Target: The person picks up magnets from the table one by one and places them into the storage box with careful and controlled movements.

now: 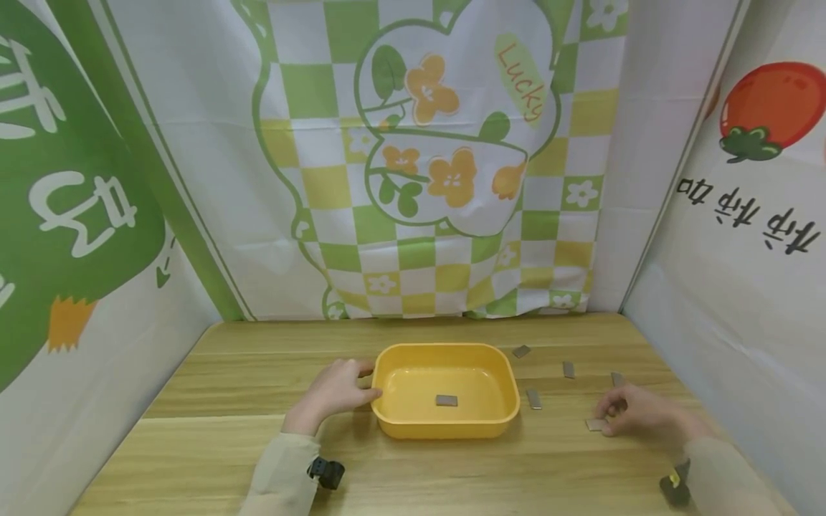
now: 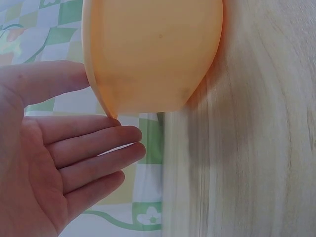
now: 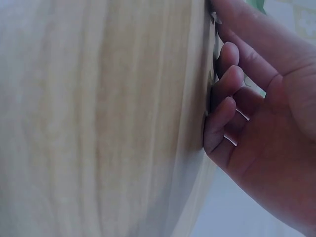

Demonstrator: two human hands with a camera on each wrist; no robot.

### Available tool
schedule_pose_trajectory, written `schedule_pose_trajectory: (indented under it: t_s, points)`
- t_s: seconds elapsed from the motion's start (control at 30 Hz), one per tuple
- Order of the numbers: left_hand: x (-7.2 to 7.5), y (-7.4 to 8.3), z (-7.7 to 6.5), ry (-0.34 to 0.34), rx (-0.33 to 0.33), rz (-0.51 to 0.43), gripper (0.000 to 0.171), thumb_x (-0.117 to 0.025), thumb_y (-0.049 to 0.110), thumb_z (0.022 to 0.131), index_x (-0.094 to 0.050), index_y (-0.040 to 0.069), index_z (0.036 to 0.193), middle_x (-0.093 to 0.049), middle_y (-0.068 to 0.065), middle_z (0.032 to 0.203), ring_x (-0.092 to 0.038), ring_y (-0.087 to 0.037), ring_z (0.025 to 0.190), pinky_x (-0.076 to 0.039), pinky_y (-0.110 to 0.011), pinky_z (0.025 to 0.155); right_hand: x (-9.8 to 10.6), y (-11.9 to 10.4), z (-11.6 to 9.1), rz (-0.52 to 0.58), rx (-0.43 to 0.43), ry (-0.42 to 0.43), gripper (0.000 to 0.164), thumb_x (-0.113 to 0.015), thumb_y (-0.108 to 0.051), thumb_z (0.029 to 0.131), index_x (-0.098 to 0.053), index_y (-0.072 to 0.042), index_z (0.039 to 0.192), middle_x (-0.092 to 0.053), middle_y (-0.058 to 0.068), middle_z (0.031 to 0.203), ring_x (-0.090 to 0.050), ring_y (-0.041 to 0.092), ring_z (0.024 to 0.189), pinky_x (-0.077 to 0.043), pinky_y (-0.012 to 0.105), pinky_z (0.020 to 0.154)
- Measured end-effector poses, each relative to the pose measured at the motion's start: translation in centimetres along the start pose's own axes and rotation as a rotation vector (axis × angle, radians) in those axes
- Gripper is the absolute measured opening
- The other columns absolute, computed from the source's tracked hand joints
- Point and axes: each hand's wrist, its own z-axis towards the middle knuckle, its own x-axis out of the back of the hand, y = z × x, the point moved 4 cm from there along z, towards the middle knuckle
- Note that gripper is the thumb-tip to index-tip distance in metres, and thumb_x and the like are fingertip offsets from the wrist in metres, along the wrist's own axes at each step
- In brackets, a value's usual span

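My left hand is at the left end of a yellow plastic tub. In the left wrist view its thumb and nearly straight fingers touch the tub's rim. One small flat grey rectangular piece lies inside on the tub's floor. To the right of the tub, my right hand is low over the tabletop and pinches another grey rectangular piece by thumb and fingertip. Its other fingers are curled close to the wood in the right wrist view, where the piece is mostly hidden.
More grey pieces lie between tub and right hand: one beside the tub, one behind its corner, one farther right. Another piece sits just behind the right hand. Printed curtains border the wooden table on three sides.
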Motion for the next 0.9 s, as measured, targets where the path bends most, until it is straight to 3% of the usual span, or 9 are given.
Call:
schedule_pose_trajectory:
  t_s: [0.3,0.73,0.9]
  points:
    - [-0.06,-0.1,-0.05,-0.001,-0.009,-0.002,0.045,-0.072,0.026,0.082,-0.064,0.007,0.122,-0.065,-0.015,0.12,-0.061,-0.036,0.112,-0.049,-0.052,0.092,0.16,0.62,0.05,0.044,0.051,-0.039,0.022,-0.072,-0.007,0.079,-0.063,0.007,0.094,-0.047,0.002,0.083,-0.043,0.019,0.085,-0.042,0.027,0.066]
    - [-0.03,-0.03,0.0,0.006,0.011,0.021,0.047,-0.073,0.028,0.081,-0.064,0.006,0.122,-0.066,-0.014,0.119,-0.062,-0.034,0.111,-0.049,-0.051,0.093,0.01,0.3,0.15,0.055,0.162,-0.079,0.013,-0.069,-0.005,0.082,-0.067,0.005,0.089,-0.059,-0.002,0.084,-0.053,0.009,0.08,-0.045,0.027,0.07]
    - [-0.02,-0.06,0.03,0.008,0.008,0.017,0.047,-0.073,0.028,0.081,-0.064,0.006,0.122,-0.066,-0.015,0.119,-0.062,-0.035,0.111,-0.049,-0.051,0.092,-0.06,0.2,0.15,0.04,0.159,-0.067,0.013,-0.069,-0.006,0.082,-0.067,0.005,0.088,-0.058,-0.006,0.083,-0.053,0.011,0.08,-0.042,0.029,0.07]
